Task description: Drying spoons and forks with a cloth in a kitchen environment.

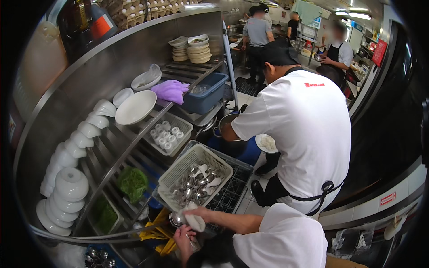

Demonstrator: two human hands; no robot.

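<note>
My left hand [183, 239] is closed around a bunch of metal spoons [177, 219]; their bowls point up and the handles show below the fingers. My right hand [202, 213] holds a white cloth [195, 221] against the spoons, just above the left hand. Directly beyond both hands, a pale plastic basket [167, 181] holds a heap of metal spoons and white soup spoons [212, 182]. That basket rests on a dark plastic dish rack [231, 187]. How many spoons I grip cannot be told.
A steel slatted shelf [122, 164] on the left carries stacked white bowls [72, 186] and purple gloves [171, 90]. White cups fill another basket [182, 150]. Yellow plastic pieces [156, 231] lie below my hands. A co-worker [301, 134] bends over a pot [228, 122] close ahead.
</note>
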